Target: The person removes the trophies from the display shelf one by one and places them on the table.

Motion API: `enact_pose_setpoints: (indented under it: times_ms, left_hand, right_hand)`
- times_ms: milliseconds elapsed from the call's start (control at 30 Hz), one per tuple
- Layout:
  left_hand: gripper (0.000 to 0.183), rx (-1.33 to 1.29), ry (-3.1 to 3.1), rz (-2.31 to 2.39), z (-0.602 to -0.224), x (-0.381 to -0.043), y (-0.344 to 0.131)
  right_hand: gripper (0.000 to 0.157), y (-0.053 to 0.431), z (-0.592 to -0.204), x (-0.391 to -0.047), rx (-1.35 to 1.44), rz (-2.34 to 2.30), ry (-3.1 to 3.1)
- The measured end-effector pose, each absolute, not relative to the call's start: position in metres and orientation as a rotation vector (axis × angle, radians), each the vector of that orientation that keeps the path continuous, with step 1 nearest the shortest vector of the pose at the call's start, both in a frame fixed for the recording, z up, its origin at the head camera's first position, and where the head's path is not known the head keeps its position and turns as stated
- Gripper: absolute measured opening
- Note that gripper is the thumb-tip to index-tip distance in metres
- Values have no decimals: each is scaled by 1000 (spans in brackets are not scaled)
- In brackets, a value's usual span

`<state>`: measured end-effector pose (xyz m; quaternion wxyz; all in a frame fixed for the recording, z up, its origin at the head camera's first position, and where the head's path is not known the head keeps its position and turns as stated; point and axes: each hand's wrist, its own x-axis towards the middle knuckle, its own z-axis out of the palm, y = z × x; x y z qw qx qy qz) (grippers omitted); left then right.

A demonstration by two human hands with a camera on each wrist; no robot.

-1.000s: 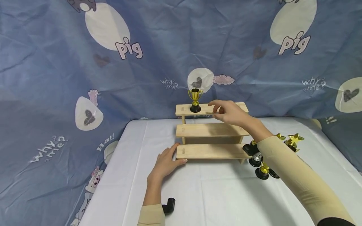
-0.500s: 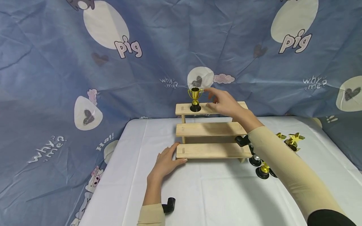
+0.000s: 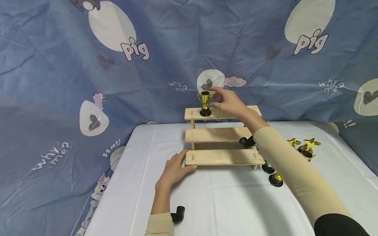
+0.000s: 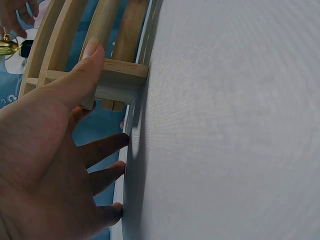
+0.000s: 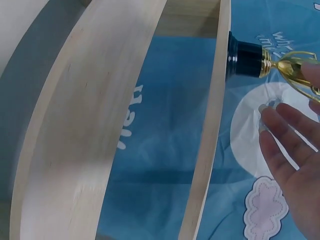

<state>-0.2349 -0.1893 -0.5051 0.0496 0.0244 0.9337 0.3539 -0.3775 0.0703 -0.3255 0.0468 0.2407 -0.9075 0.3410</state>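
A three-tier wooden display stand [image 3: 218, 157] stands on the white cloth. My left hand [image 3: 174, 168] holds the left end of its lowest board, thumb along the front edge and index finger at the far side; its other fingers spread out in the left wrist view. On the top board, left of centre, a small gold trophy cup [image 3: 205, 102] stands upright on its black base. My right hand [image 3: 228, 101] is at the cup's right side, thumb and index finger apart near its handle. In the right wrist view the thumb [image 5: 311, 73] overlaps the gold bowl, and other fingers extend beside it.
Several more small trophies lie and stand right of the stand, partly hidden by the right sleeve [image 3: 295, 167]; one is a gold star trophy [image 3: 311, 143]. A blue printed curtain [image 3: 162, 65] hangs close behind the stand. Black camera pieces [image 3: 178, 214] sit at the wrists.
My right hand has moved left and up along the top board to the trophy cup, its fingers spreading wider. The left hand keeps its place on the lowest board.
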Motion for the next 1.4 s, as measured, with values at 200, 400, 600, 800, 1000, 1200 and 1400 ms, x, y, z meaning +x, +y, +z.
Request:
enact_pose_setpoints:
  times_ms: [200, 400, 600, 800, 1000, 1200, 1400]
  left_hand:
    - [84, 75, 2833, 1082, -505, -234, -190]
    - [84, 92, 2831, 1081, -503, -235, -190]
    - [86, 87, 2838, 1075, -502, -238, -189]
    - [86, 76, 2823, 1073, -504, -237, -190]
    - [86, 90, 2841, 1073, -502, -239, -189]
    - [86, 82, 2832, 1085, -501, -238, -189]
    - [86, 68, 2817, 1087, -504, -235, -191]
  right_hand:
    - [64, 61, -327, -379, 760, 1041, -2735]
    - [62, 54, -325, -380, 796, 1030, -2682]
    - [56, 53, -326, -381, 798, 1004, -2649]
    - [49, 52, -329, -381, 765, 1019, -2630]
    - [36, 49, -323, -381, 778, 1025, -2566]
    - [36, 48, -321, -378, 783, 1024, -2556]
    - [37, 50, -327, -376, 764, 1003, -2567]
